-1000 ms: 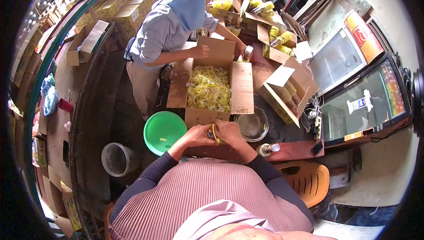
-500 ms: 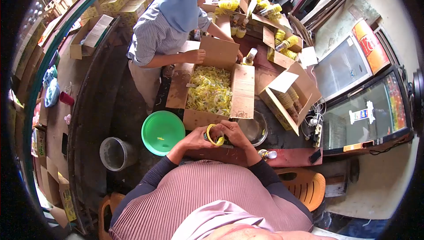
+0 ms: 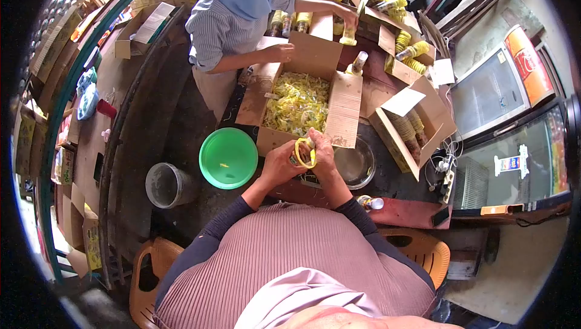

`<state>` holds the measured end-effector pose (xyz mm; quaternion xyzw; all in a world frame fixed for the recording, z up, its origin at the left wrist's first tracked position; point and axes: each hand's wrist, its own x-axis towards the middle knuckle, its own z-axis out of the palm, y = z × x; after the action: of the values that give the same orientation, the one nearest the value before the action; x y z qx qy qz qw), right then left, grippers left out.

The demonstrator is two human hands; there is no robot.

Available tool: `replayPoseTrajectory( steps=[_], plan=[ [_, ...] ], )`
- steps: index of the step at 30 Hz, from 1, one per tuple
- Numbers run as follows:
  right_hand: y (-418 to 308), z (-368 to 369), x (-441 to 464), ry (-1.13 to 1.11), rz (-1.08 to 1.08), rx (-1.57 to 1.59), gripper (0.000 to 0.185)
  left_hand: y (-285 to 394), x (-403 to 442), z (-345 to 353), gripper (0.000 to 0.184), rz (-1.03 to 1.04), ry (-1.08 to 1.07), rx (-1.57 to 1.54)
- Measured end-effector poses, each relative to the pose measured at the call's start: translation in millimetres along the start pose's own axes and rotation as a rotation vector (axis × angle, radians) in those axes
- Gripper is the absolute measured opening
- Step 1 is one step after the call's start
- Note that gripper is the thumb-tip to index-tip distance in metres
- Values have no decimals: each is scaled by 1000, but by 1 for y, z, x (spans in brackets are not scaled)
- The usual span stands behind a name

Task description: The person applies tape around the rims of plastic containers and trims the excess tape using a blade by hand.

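Observation:
My left hand point(image 3: 282, 164) is wrapped round a small container with a yellow rim point(image 3: 313, 154), just in front of the open cardboard box. My right hand point(image 3: 323, 156) is closed at the container's right side, with a small pale item showing at its fingertips, too small to name. Yellow wrapped pieces point(image 3: 298, 102) fill the cardboard box point(image 3: 344, 114). To the left of my hands sits a green basin point(image 3: 228, 158) with a small yellow piece inside. A metal bowl point(image 3: 362, 165) stands to the right, partly behind my right hand.
Across the table a co-worker point(image 3: 227, 32) holds a yellowish container. A capped bottle point(image 3: 370, 203) lies near my right forearm. A grey bucket point(image 3: 166, 185) is at the left. Boxes of stacked yellow-rimmed cups point(image 3: 414, 50) stand at the back right, beside a glass-door fridge point(image 3: 514, 159).
The view has shifted. My hands have moved up towards the box, and the container's rim now faces me more. The co-worker's arm has reached to the back and holds a container.

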<state>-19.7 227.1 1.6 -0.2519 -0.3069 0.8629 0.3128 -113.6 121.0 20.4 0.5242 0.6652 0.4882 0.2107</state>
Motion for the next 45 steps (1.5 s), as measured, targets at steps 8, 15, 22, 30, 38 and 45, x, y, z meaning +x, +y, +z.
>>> replayPoseTrajectory(
  steps=[8,15,22,30,38,45],
  plan=[
    [19,-28,29,218,-69,-22,18,7,3,26,41,-8,247,217],
    [31,-46,72,376,-181,-137,27,-20,13,31,49,-25,315,297],
    [-43,-62,98,309,-454,-498,33,-25,-3,23,61,4,339,330],
    [-7,-64,104,112,-209,-743,20,-30,-9,8,63,36,237,133],
    [-10,-56,116,153,-295,-1396,28,-32,-15,0,61,-35,239,100],
    [-7,-67,127,35,-235,-1733,44,-28,-13,-6,63,6,155,19]
  ],
)
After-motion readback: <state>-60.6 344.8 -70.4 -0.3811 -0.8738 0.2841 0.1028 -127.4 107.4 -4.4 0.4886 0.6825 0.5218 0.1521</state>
